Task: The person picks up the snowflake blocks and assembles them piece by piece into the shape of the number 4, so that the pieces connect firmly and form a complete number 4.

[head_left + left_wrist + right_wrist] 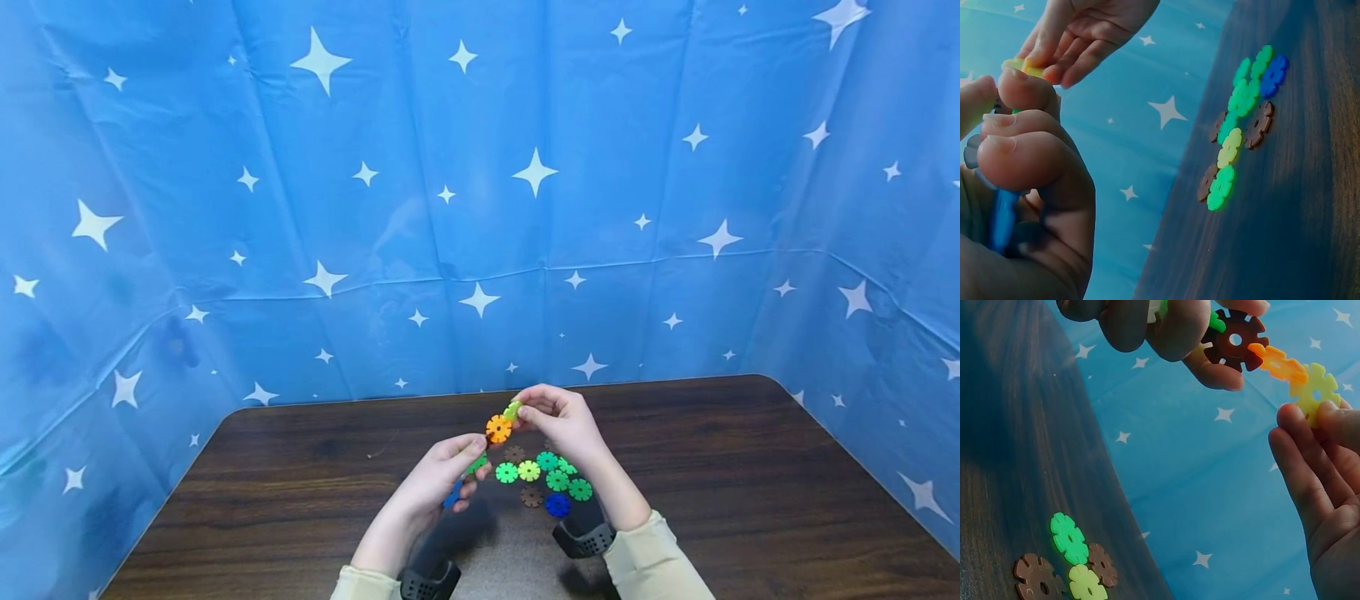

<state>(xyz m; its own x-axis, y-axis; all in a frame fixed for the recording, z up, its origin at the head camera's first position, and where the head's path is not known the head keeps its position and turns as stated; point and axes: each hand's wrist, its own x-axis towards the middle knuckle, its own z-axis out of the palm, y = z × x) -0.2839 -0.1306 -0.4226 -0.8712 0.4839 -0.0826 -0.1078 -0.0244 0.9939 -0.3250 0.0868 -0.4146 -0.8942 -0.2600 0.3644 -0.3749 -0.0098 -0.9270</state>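
Notched plastic discs are joined edge to edge in a chain held up between both hands. My left hand (pixel 438 475) pinches the brown disc (pixel 1221 351) with thumb and fingertip. Its other fingers curl round the chain's lower part, where a green disc (pixel 477 464) and a blue disc (pixel 452 497) peek out, partly hidden. From the brown disc the chain runs to an orange disc (pixel 1267 360), then to a yellow-green disc (pixel 1321 378) at the end. Thumb and fingers of my right hand (pixel 558 421) pinch that yellow-green disc at its outer edge.
Loose discs lie flat on the dark wooden table (pixel 285 500) below the hands: several green ones (pixel 581 489), a yellow one (pixel 528 464), brown ones (pixel 531 504) and a dark blue one (pixel 558 511). A blue starry curtain (pixel 480 217) hangs behind the table.
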